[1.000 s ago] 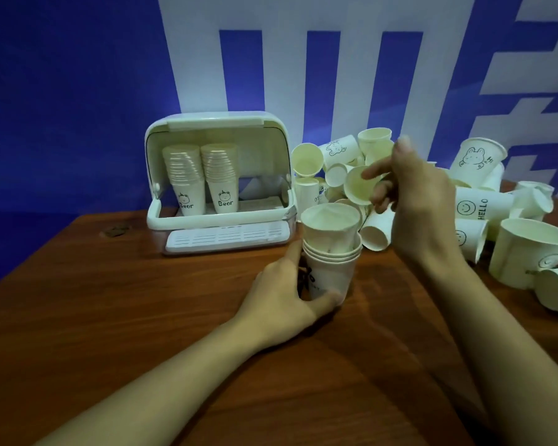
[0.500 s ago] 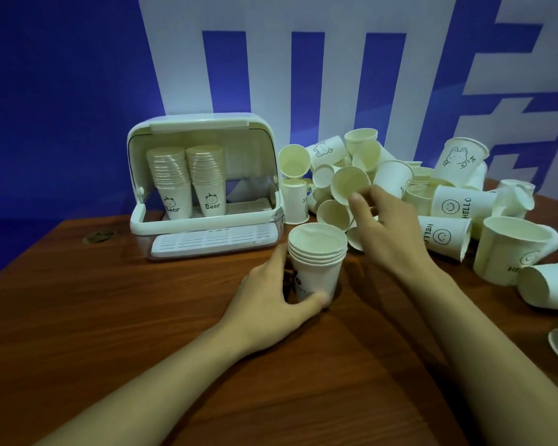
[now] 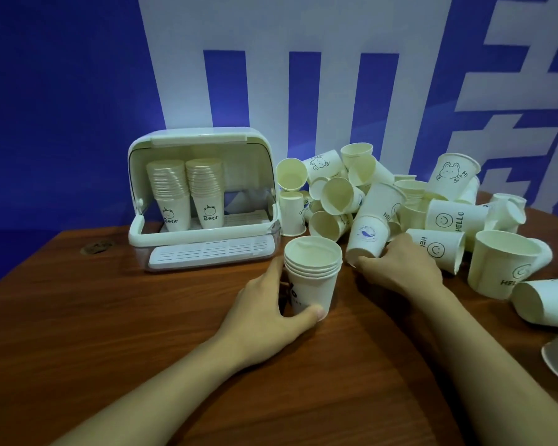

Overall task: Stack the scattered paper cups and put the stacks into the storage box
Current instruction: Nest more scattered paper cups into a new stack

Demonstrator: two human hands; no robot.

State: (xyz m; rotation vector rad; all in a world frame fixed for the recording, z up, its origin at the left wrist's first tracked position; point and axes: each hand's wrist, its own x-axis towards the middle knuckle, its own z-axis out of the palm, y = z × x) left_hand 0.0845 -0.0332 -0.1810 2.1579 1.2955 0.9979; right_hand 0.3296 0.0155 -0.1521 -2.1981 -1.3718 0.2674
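Head view. A short stack of white paper cups, upright with its open mouth upward, is held by the left hand: the thumb is curled round the near side of the lowest cup and the other fingers wrap its far left side, so the stack is steadied on the brown wooden table.

Just to the right of that stack, the right hand is laid on a single white paper cup printed with a small blue whale emblem. This cup lies tilted, its base pointing up and away from the fingers and its open rim down toward the table and the thumb. Its long axis runs obliquely from the fingers up into the heap of loose white paper cups. The fingers are curled against its right side and the thumb reaches under its rim; a grasp appears to be formed, though full closure cannot be confirmed.

The whale cup is much nearer the right hand than the left, and the stack's mouth lies to the left of the right fingers and a little nearer. The cup would probably need to be turned base-down before being dropped in.

The white plastic storage box with its lid raised stands beyond the left fingers, with two tall cup stacks already inside.
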